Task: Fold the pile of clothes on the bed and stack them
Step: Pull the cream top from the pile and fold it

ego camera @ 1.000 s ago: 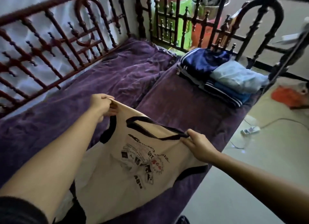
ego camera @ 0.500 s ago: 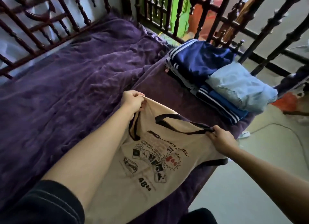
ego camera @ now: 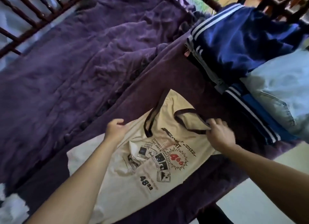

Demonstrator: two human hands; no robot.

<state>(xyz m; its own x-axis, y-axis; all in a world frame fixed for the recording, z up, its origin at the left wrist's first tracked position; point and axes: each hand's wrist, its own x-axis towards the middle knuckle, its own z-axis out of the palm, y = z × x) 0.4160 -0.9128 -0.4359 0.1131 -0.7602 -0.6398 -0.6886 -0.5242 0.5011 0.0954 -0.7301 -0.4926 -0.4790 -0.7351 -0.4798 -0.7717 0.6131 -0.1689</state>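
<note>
A cream T-shirt (ego camera: 168,137) with dark trim and a printed front lies spread on the purple bed cover (ego camera: 83,65), collar pointing away from me. My left hand (ego camera: 116,129) grips its left shoulder edge, fingers curled over the cloth. My right hand (ego camera: 219,133) pinches the dark collar trim at the right side. A stack of folded clothes (ego camera: 242,45) sits at the far right of the bed: navy garments with white stripes and a pale blue one (ego camera: 282,90) on top.
A dark red metal bed rail (ego camera: 25,18) runs along the far left side. White cloth (ego camera: 11,208) shows at the lower left corner. The bed's right edge drops to a pale floor (ego camera: 260,205).
The shirt came down from being held up and now lies flat on the bed. Both hands lowered with it, still holding shoulder and collar. The view moved closer and downward.
</note>
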